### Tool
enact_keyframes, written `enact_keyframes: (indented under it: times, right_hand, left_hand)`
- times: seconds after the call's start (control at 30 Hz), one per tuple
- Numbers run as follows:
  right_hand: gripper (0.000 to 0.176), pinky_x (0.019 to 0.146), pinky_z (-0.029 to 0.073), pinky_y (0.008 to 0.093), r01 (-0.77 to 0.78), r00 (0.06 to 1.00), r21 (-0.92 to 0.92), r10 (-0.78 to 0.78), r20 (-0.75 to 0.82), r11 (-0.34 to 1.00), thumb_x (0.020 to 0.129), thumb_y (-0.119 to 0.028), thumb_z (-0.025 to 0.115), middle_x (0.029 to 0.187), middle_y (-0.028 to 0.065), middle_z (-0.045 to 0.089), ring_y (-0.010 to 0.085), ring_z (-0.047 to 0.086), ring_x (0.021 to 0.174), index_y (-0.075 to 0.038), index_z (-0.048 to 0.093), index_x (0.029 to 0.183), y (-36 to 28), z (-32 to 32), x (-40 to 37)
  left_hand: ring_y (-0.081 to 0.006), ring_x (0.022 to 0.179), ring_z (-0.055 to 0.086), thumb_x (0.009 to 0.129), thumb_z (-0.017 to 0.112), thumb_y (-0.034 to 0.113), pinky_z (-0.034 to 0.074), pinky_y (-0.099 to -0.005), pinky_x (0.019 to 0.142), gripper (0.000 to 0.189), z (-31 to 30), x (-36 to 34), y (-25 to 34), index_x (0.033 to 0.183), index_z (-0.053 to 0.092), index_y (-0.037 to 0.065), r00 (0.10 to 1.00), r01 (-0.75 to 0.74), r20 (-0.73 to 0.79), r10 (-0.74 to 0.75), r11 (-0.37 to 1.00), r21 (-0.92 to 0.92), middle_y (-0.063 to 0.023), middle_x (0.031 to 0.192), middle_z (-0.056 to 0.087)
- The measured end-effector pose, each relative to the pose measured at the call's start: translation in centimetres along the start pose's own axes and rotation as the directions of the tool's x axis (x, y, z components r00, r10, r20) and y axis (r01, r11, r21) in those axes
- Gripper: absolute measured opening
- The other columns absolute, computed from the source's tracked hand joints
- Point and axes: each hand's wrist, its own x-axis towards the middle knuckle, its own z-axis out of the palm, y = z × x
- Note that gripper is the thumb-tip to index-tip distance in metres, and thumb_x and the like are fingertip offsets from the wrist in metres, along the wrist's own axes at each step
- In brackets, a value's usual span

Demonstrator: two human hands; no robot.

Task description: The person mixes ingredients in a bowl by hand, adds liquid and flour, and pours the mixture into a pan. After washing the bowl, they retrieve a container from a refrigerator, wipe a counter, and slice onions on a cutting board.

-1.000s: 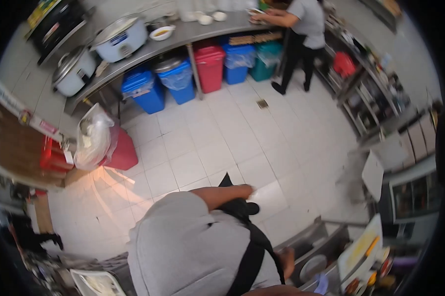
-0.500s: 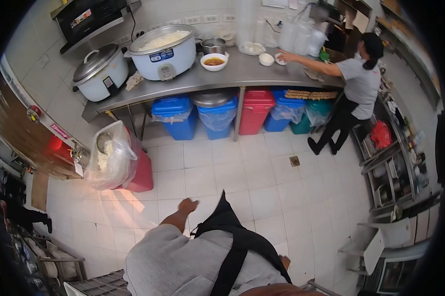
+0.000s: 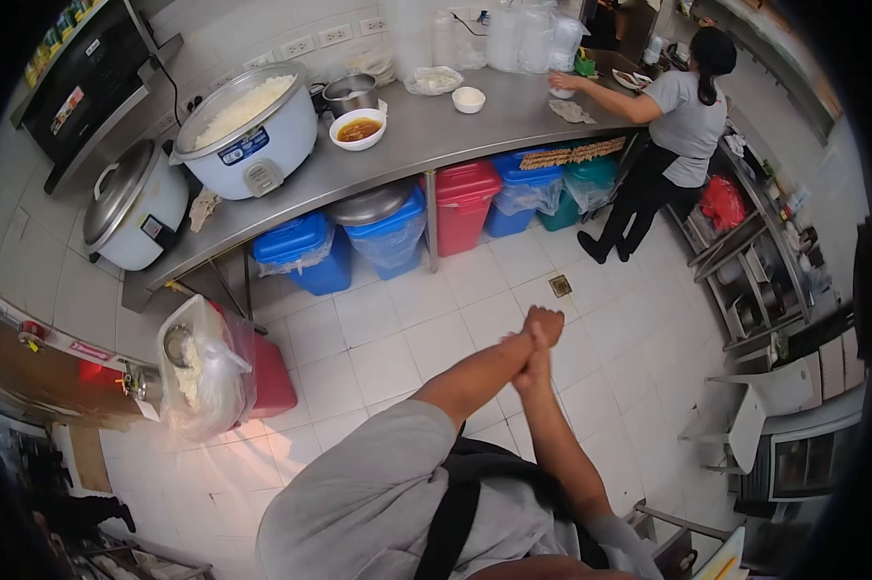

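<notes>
The bare right hand (image 3: 532, 367) has its fingers wrapped around the bare left wrist (image 3: 517, 351), above the white tiled floor (image 3: 426, 340); the left hand (image 3: 547, 323) looks curled inward. On the far grey metal table (image 3: 397, 162), a round white bowl (image 3: 360, 147) stands right of the pale-blue rice cooker (image 3: 291, 140).

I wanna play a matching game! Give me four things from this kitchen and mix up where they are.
1. right hand
2. floor drain
3. bowl of orange-brown liquid
4. lidded red bin

A. on the metal counter
B. between blue bins
C. touching the left arm
D. among the floor tiles

Pairs: 1-C, 2-D, 3-A, 4-B
</notes>
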Motion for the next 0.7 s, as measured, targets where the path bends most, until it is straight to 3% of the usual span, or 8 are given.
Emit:
enact_keyframes:
  times: [0.13,0.3,0.4,0.47,0.53,0.6,0.67,0.7]
  right_hand:
    - [0.046,0.080,0.050,0.0466,0.197,0.965,0.106,-0.174,-0.194,0.975,0.079,-0.037,0.068,0.098,0.0106,0.058,0.0290,0.059,0.088,-0.011,0.048,0.111,-2.8,-8.0,-3.2]
    - [0.033,0.076,0.051,0.0441,0.215,0.954,0.394,-0.105,-0.282,0.894,0.084,-0.025,0.060,0.103,0.0134,0.058,0.0280,0.058,0.085,-0.011,0.052,0.112,-5.9,-24.6,-9.8]
    - [0.023,0.053,0.042,0.0309,0.711,0.526,0.192,-0.331,-0.783,0.676,0.091,-0.026,0.050,0.092,0.0132,0.062,0.0176,0.046,0.059,-0.007,0.053,0.102,-7.0,-36.5,-16.6]
    - [0.033,0.049,0.042,0.0313,0.822,0.447,0.164,-0.438,-0.780,0.546,0.093,-0.036,0.047,0.090,0.0131,0.064,0.0179,0.046,0.054,-0.004,0.054,0.098,-6.8,-42.8,-27.0]
    - [0.036,0.064,0.053,0.0360,0.822,0.336,0.034,-0.435,-0.835,0.569,0.095,-0.035,0.044,0.089,0.0130,0.066,0.0249,0.060,0.068,-0.002,0.056,0.100,-4.4,-48.2,-36.9]
    - [0.035,0.071,0.054,0.0381,0.792,0.440,0.108,-0.440,-0.782,0.601,0.093,-0.025,0.049,0.106,0.0127,0.062,0.0271,0.060,0.089,-0.001,0.050,0.119,2.3,-58.7,-42.9]
    - [0.051,0.074,0.053,0.0453,0.648,-0.049,-0.279,-0.327,-0.944,0.709,0.088,-0.013,0.053,0.126,0.0117,0.049,0.0274,0.050,0.111,-0.006,0.036,0.135,11.2,-59.8,-48.5]
    - [0.068,0.078,0.050,0.0536,0.717,0.196,-0.024,-0.234,-0.952,0.697,0.083,-0.007,0.056,0.137,0.0109,0.036,0.0276,0.037,0.123,-0.013,0.024,0.143,16.0,-60.7,-52.3]
  left_hand:
    - [-0.0325,0.085,0.063,0.075,0.052,0.008,0.046,-0.0475,0.078,0.025,4.9,-3.2,7.3,0.097,0.062,0.004,0.942,-0.235,0.257,0.215,0.971,0.051,-0.0150,0.090,0.066]
    - [-0.0333,0.089,0.062,0.075,0.053,0.008,0.046,-0.0483,0.081,0.028,9.4,-9.1,17.7,0.101,0.062,0.004,0.602,-0.606,0.600,0.527,0.791,-0.086,-0.0156,0.096,0.065]
    - [-0.0363,0.098,0.057,0.073,0.050,0.000,0.047,-0.0394,0.084,0.029,11.9,-14.0,23.0,0.100,0.061,0.001,0.267,-0.730,0.246,0.932,0.362,-0.579,-0.0161,0.108,0.062]
    - [-0.0279,0.096,0.060,0.081,0.056,0.010,0.047,-0.0342,0.086,0.025,12.9,-15.8,26.9,0.103,0.064,0.001,-0.058,-0.379,0.725,0.686,0.657,-0.652,-0.0134,0.102,0.066]
    - [-0.0200,0.096,0.061,0.082,0.059,0.020,0.048,-0.0319,0.081,0.030,16.8,-16.7,27.9,0.108,0.064,0.006,-0.029,-0.193,0.889,0.457,0.870,-0.453,-0.0096,0.101,0.067]
    - [-0.0185,0.099,0.061,0.083,0.058,0.026,0.047,-0.0294,0.084,0.034,25.5,-15.1,23.9,0.113,0.064,0.009,0.033,-0.570,0.754,0.657,0.631,-0.526,-0.0089,0.105,0.066]
    - [-0.0214,0.102,0.060,0.084,0.058,0.032,0.047,-0.0300,0.085,0.039,32.6,-14.3,18.1,0.116,0.062,0.010,-0.216,-0.714,0.898,0.384,0.565,-0.414,-0.0092,0.109,0.065]
    - [-0.0217,0.102,0.060,0.084,0.058,0.033,0.047,-0.0306,0.086,0.039,31.4,-14.5,18.9,0.116,0.062,0.010,-0.231,-0.750,0.936,0.265,0.565,-0.345,-0.0094,0.109,0.065]
